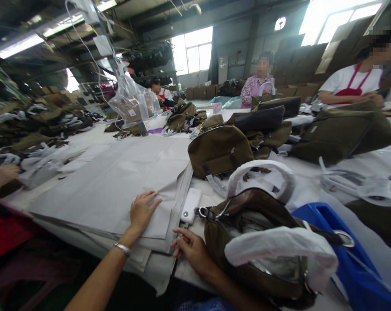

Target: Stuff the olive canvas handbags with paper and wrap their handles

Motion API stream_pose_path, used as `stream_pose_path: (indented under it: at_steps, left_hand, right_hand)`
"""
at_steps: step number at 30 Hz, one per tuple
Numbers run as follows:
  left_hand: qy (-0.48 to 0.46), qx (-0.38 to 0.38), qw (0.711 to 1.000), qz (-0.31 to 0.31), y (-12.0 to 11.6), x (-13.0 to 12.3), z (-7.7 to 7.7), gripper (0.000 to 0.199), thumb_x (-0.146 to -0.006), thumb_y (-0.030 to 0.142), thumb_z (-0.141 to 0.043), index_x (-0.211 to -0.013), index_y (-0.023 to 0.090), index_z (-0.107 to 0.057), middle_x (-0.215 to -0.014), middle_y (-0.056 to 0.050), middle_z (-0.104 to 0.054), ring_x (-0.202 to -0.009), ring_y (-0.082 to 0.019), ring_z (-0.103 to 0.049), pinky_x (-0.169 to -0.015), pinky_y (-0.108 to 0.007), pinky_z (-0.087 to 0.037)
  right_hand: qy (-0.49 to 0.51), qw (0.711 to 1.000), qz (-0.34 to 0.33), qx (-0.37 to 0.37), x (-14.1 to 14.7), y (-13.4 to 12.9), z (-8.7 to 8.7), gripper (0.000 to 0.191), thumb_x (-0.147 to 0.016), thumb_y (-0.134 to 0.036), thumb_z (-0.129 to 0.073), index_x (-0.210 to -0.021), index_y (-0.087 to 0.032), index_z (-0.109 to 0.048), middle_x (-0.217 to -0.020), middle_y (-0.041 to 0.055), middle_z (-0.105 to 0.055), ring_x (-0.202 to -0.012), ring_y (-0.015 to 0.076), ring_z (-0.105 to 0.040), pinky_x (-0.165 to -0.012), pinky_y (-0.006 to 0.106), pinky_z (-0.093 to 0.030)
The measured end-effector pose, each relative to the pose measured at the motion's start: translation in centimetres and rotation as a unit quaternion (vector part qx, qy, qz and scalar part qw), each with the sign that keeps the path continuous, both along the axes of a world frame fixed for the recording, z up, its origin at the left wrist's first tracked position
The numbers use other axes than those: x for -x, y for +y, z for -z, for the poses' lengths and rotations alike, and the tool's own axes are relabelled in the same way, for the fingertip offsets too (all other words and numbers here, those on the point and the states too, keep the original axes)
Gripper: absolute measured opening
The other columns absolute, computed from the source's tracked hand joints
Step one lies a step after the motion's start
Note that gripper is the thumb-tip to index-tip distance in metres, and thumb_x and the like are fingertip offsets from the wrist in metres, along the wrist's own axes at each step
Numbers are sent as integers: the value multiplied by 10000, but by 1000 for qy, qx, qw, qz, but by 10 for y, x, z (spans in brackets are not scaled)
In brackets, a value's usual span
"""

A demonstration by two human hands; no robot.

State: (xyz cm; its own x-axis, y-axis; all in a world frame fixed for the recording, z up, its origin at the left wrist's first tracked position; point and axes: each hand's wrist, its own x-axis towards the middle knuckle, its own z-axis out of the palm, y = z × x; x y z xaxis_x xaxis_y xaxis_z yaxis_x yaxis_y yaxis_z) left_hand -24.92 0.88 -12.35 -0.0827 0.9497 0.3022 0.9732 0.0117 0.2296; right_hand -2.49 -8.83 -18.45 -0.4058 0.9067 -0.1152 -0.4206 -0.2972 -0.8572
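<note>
My left hand (pixel 144 211) lies on a stack of large pale paper sheets (pixel 117 172), fingers stretched toward its right edge. At the stack's front right corner is my right hand (pixel 190 248), its fingers loosely bent and apart, with nothing visible in them. Just beyond it rests a white power bank or phone (pixel 192 205) with a cable at its near end. To the right stands an olive handbag (pixel 217 237), unzipped, with pale stuffing inside. White wrapping covers its handles (pixel 276 244), and my right forearm passes in front of the bag.
A blue plastic bin (pixel 338 233) sits right of the handbag. More olive bags (pixel 219 149) line the table's far side, and others (pixel 36 116) are heaped at left. A metal post (pixel 117 65) carries a clear plastic bag. Co-workers sit across the table; another person's hand (pixel 2 175) shows at left.
</note>
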Motion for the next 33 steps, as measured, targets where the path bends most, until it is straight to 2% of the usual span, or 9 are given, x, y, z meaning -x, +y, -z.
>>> stream_pose_path:
  at_steps: [4, 9, 15, 20, 24, 26, 29, 31, 33]
  left_hand:
    - [-40, -14, 999, -28, 1, 2, -2, 337, -896, 455, -592, -1090, 204, -704, -1063, -99, -740, -1024, -282, -658, -931, -373, -487]
    - [-89, 1, 995, -36, 3, 5, -7, 296, -870, 502, -576, -841, 234, -698, -891, -53, -746, -844, -245, -676, -770, -317, -486]
    - [-161, 32, 986, -26, 9, 18, -17, 381, -805, 599, -579, -833, 256, -742, -912, -31, -789, -882, -259, -704, -793, -318, -500]
    - [-221, 50, 974, -5, 13, 32, -30, 547, -786, 716, -529, -825, 202, -716, -865, -55, -775, -892, -264, -695, -789, -310, -519]
    - [-247, 49, 968, 13, 9, 38, -50, 553, -804, 735, -495, -844, 205, -649, -1011, -82, -744, -1017, -276, -651, -881, -327, -504]
    - [-253, 57, 965, 29, 0, 37, -61, 514, -823, 715, -492, -846, 216, -613, -940, -67, -713, -962, -272, -631, -864, -335, -498]
    - [-267, 104, 954, 84, -31, 20, -74, 435, -874, 649, -499, -834, 224, -580, -803, -23, -646, -821, -233, -594, -771, -311, -492]
    - [-282, 165, 934, 144, -63, -3, -78, 414, -910, 612, -497, -816, 218, -584, -775, -10, -638, -759, -201, -585, -719, -287, -490]
    - [-295, 234, 902, 210, -96, -28, -79, 425, -905, 607, -543, -786, 206, -619, -768, -13, -665, -738, -184, -605, -696, -269, -505]
  right_hand:
    - [8, 1000, -3, -1, 0, 1, -1, 753, -722, -721, -749, -1171, -123, -664, -832, 98, -750, -557, 152, -661, -554, 273, -510]
    - [21, 1000, -7, -2, -1, 2, -1, 757, -703, -714, -766, -1167, -124, -668, -824, 98, -749, -562, 163, -669, -545, 278, -508]
    - [32, 999, -1, 5, 0, 2, -3, 750, -673, -715, -789, -1130, -131, -678, -797, 89, -751, -542, 155, -659, -528, 266, -500]
    - [40, 999, 16, 19, 0, 3, -3, 747, -661, -701, -812, -1113, -118, -695, -790, 97, -748, -547, 163, -661, -531, 278, -504]
    - [48, 997, 50, 36, 5, 8, -9, 788, -671, -752, -776, -1135, -121, -696, -961, 150, -752, -731, 220, -724, -651, 343, -559]
    - [68, 994, 66, 48, 9, 11, -18, 804, -715, -768, -734, -1219, -145, -665, -1185, 180, -710, -987, 258, -724, -844, 396, -570]
    - [140, 982, 88, 91, 12, 18, -39, 771, -781, -752, -688, -1323, -210, -608, -1417, 150, -598, -1281, 265, -601, -1069, 428, -474]
    - [173, 974, 95, 115, 11, 21, -52, 733, -809, -773, -628, -1290, -221, -627, -1386, 131, -625, -1290, 274, -593, -1061, 437, -484]
    - [144, 981, 84, 96, 9, 22, -62, 710, -846, -786, -545, -1216, -191, -663, -1238, 138, -707, -1175, 296, -660, -955, 440, -548]
